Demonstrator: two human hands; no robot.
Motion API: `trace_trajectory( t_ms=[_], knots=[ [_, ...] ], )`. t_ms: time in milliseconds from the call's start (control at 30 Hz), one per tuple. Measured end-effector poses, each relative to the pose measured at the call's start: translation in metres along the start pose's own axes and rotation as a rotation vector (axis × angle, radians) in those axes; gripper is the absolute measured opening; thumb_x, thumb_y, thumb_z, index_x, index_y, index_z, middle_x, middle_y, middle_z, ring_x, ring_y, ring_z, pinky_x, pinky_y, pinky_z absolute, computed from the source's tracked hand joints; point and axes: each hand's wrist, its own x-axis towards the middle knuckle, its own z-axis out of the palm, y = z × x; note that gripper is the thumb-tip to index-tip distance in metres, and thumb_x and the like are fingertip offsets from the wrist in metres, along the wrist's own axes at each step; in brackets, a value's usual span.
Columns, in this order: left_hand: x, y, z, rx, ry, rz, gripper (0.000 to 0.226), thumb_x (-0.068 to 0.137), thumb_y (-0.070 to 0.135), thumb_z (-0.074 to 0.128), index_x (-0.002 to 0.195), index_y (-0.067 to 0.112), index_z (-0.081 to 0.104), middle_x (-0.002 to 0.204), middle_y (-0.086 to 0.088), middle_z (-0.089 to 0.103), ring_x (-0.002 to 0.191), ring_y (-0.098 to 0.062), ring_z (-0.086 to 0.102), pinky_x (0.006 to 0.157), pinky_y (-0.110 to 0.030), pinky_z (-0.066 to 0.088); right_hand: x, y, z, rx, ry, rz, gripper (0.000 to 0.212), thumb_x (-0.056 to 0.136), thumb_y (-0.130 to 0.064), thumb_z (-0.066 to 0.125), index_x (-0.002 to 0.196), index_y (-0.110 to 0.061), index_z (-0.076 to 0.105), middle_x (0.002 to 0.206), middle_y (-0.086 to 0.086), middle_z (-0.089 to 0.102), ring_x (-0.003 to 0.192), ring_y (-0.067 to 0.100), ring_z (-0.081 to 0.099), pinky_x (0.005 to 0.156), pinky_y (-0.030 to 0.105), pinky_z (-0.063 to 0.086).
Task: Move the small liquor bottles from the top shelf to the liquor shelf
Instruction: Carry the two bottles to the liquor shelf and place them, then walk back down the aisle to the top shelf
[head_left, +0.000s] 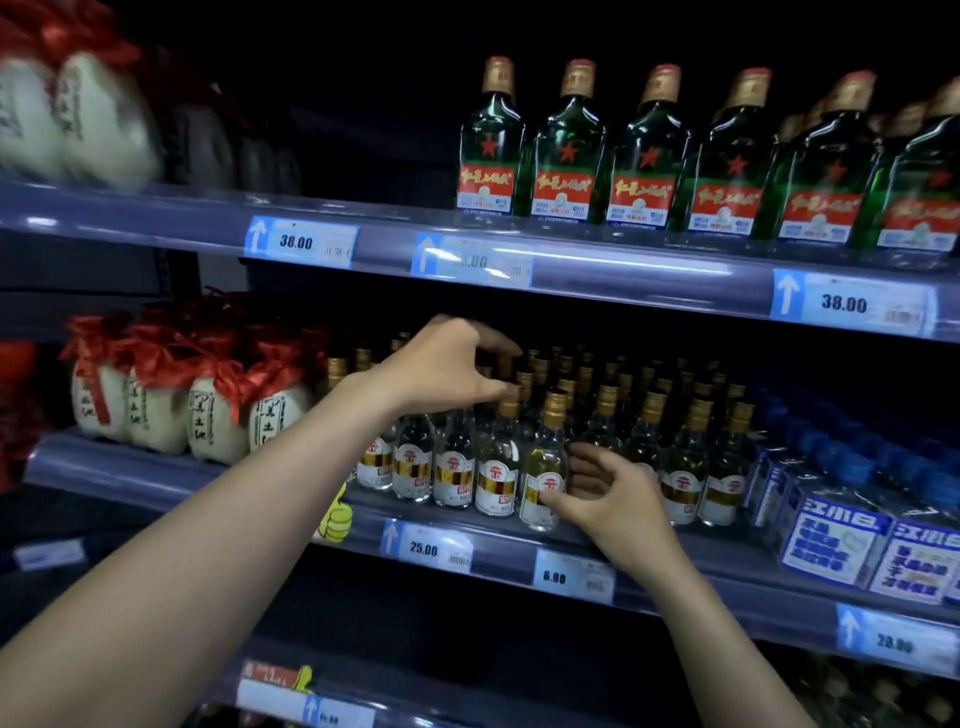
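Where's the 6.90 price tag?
On the middle shelf's front rail, the 6.90 tag sits just below the right hand, right of the 25.00 tag.

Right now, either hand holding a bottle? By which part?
Right hand touches a small clear bottle at its label, grip unclosed. Left hand open above the caps.

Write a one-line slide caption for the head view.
Both hands arrange small bottles on the middle shelf.

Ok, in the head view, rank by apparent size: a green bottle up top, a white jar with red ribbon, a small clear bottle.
1. Green bottle, largest.
2. White jar on the middle shelf.
3. Small clear bottle, smallest.
Jar versus green bottle is unsure: they stand on different shelves.
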Motion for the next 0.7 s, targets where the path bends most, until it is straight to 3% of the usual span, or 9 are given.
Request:
trace_trajectory(
  t_ms=[133,233,333,467,533,633,700],
  knots=[
    [-0.033,0.016,-0.011,0.041,0.097,0.040,0.044,0.080,0.037,0.083,0.120,0.023,0.073,0.121,0.008,0.070,0.115,-0.003,0.059,0.103,-0.023,0.045,-0.023,-0.006,-0.014,-0.149,0.120,-0.062,0.069,0.074,-0.028,0.092,0.136,-0.019,0.063,0.116,-0.013,0.070,0.104,0.001,0.066,0.096,0.028,0.057],
    [-0.079,0.021,-0.012,0.007,0.240,0.042,0.037,0.077,0.024,0.087,0.112,0.017,0.077,0.113,0.006,0.073,0.106,-0.001,0.063,0.098,-0.014,0.044,-0.044,-0.007,-0.011,-0.182,0.269,-0.153,0.054,0.078,-0.028,0.089,0.128,-0.026,0.068,0.105,-0.023,0.067,0.097,-0.007,0.063,0.087,0.023,0.056],
    [-0.139,0.022,-0.004,-0.041,0.323,-0.053,0.031,0.078,0.018,0.086,0.108,0.014,0.078,0.110,0.005,0.073,0.106,-0.002,0.065,0.095,-0.015,0.045,-0.069,-0.007,0.018,-0.149,0.281,-0.243,0.044,0.079,-0.026,0.086,0.120,-0.027,0.071,0.100,-0.023,0.067,0.092,-0.005,0.063,0.078,0.022,0.053],
    [-0.233,0.015,0.021,-0.035,0.323,-0.254,0.031,0.075,0.013,0.088,0.105,0.012,0.078,0.107,0.001,0.075,0.101,-0.008,0.068,0.093,-0.021,0.048,-0.114,0.000,0.089,-0.066,-0.002,-0.247,0.038,0.078,-0.020,0.087,0.113,-0.023,0.073,0.097,-0.014,0.072,0.088,0.002,0.067,0.081,0.020,0.052],
    [-0.288,0.005,0.035,-0.026,0.262,-0.370,0.032,0.074,0.012,0.088,0.105,0.013,0.078,0.106,0.001,0.075,0.098,-0.007,0.067,0.091,-0.015,0.046,-0.140,0.004,0.128,-0.096,-0.196,-0.232,0.037,0.078,-0.019,0.086,0.113,-0.020,0.074,0.101,-0.009,0.073,0.090,0.003,0.068,0.084,0.015,0.050],
    [-0.385,-0.008,0.051,-0.055,0.108,-0.619,0.032,0.076,0.017,0.086,0.107,0.015,0.077,0.104,0.000,0.075,0.096,-0.013,0.069,0.089,-0.025,0.051,-0.185,0.011,0.183,-0.143,-0.418,-0.215,0.028,0.075,-0.012,0.084,0.100,-0.021,0.077,0.096,0.000,0.077,0.079,-0.007,0.064,0.074,0.004,0.046],
    [-0.461,-0.009,0.056,-0.073,0.009,-0.800,0.034,0.078,0.021,0.083,0.111,0.016,0.076,0.108,-0.002,0.075,0.098,-0.013,0.067,0.088,-0.018,0.047,-0.223,0.018,0.224,-0.255,-0.608,-0.198,0.022,0.077,-0.014,0.081,0.098,-0.015,0.077,0.092,0.003,0.078,0.081,0.005,0.068,0.075,0.013,0.048]
  ],
)
